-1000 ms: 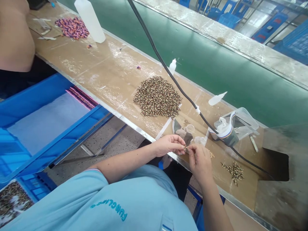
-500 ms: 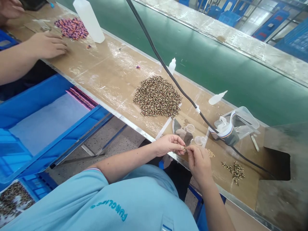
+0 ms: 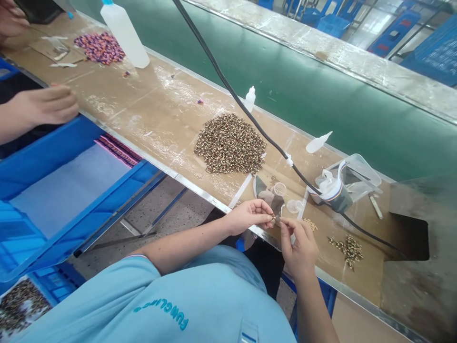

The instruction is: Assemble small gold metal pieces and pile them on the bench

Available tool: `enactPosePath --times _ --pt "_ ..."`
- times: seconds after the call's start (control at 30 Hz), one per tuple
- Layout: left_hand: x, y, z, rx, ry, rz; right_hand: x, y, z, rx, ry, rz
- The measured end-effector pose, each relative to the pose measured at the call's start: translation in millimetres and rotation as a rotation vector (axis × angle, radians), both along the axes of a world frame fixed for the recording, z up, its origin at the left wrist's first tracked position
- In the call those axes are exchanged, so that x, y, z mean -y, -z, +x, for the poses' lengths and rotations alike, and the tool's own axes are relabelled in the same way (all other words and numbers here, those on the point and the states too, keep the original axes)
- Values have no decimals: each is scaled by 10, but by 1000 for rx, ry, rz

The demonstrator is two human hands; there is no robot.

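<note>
Above the table's front edge, my left hand (image 3: 250,216) pinches a tiny gold-and-dark piece (image 3: 273,217) between thumb and fingertips. Just to its right, my right hand (image 3: 300,243) is closed, thumb against forefinger; anything in that pinch is too small to make out. A large heap of gold-and-dark pieces (image 3: 230,144) lies beyond my left hand. Near my right hand are a little pile of tan pieces (image 3: 310,224) and a smaller heap of gold-and-dark pieces (image 3: 349,250). Two small clear round dishes, one of them a clear dish (image 3: 294,206), stand behind my hands.
A black cable (image 3: 228,88) crosses above the table. Small white bottles, a large white bottle (image 3: 126,35) and a clear plastic box (image 3: 360,174) line the back. At left, a co-worker's hand (image 3: 50,105) is near purple-orange pieces (image 3: 100,47) and a blue crate (image 3: 82,190).
My right hand has drawn slightly right, away from my left, which keeps its pinch. The co-worker's hand has moved back toward the table's near edge. The view has shifted slightly.
</note>
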State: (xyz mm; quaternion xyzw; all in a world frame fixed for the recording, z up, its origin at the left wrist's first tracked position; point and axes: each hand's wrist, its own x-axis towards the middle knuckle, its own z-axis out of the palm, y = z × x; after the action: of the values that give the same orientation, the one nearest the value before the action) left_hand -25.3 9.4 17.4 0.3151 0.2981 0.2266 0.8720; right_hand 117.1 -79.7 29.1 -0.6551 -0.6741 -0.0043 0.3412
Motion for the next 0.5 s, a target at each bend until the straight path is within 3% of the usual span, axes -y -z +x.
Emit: enactPosePath --times 0.2,0.5 --pt "91 9 10 -24 -68 93 95 73 -88 -5 26 74" --pt "100 45 22 -51 -84 116 121 151 -102 61 -72 91"
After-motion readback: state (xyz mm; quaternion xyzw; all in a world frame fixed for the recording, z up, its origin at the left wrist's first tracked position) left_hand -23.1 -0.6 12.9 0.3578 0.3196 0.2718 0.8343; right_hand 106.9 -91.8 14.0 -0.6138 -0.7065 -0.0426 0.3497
